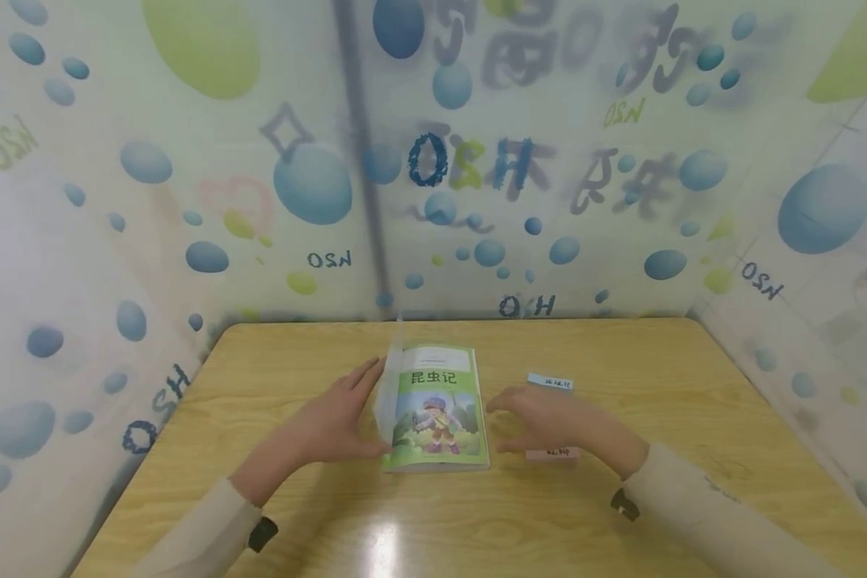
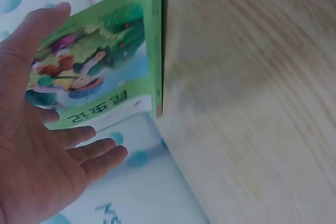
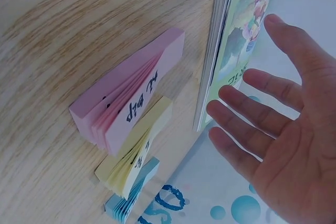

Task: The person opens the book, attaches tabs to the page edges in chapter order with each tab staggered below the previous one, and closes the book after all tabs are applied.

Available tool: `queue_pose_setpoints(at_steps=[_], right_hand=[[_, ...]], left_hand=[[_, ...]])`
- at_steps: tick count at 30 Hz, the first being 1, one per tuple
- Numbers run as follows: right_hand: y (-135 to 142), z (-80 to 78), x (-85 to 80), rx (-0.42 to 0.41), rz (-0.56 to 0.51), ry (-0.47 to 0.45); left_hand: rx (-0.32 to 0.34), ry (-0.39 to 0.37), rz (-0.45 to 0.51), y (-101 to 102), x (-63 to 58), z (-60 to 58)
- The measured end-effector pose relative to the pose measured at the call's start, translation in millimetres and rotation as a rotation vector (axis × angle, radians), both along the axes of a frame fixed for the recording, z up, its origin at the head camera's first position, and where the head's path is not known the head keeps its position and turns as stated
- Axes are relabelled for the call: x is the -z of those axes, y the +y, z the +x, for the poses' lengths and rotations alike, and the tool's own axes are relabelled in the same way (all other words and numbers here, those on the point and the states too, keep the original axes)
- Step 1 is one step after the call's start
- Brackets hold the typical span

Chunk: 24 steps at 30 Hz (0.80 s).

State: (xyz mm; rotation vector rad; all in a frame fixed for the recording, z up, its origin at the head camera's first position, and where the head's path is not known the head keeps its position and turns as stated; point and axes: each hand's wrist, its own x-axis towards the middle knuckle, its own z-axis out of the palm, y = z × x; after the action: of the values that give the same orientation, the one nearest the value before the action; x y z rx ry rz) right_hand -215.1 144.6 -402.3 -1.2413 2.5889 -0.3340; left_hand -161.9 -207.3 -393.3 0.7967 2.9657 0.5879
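A green-covered paperback book (image 1: 437, 433) lies closed on the wooden table, with a cartoon child in a blue cap on its front. My left hand (image 1: 335, 421) is by its left edge, fingers extended and thumb near the lower left corner. By the right edge is my right hand (image 1: 549, 417), its fingers spread and holding nothing. Beneath and beside that hand sit three small paper pads with handwriting: a pink pad (image 3: 128, 87), a yellow pad (image 3: 139, 153) and a blue pad (image 3: 134, 190). In the head view the right hand hides the yellow one.
The wooden table (image 1: 621, 522) ends at a back edge against a pale wall (image 1: 585, 217) printed with blue and green drops and letters. Similar printed panels rise at both sides. A dark band shows at each sleeve cuff.
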Motion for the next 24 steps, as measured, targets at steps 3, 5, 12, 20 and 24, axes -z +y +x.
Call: queue_pose_setpoints(at_steps=[3,5,12,20,24], right_hand=[[1,0.0,0.4,0.000,0.000,-0.002],[2,0.3,0.3,0.005,-0.001,-0.008],[3,0.2,0.1,0.021,-0.002,-0.028],[-1,1.4,-0.7,-0.001,0.012,0.000],[-5,3.0,-1.1,-0.013,0.009,0.036]], left_hand=[[0.000,0.004,0.052,-13,-6.4,0.3],[0.007,0.006,0.108,-23,-9.4,0.1],[-0.083,0.004,0.110,-51,-17.7,7.7],[-0.125,0.086,-0.052,-58,-5.3,5.6],[-0.116,0.127,-0.116,-57,5.6,0.6]])
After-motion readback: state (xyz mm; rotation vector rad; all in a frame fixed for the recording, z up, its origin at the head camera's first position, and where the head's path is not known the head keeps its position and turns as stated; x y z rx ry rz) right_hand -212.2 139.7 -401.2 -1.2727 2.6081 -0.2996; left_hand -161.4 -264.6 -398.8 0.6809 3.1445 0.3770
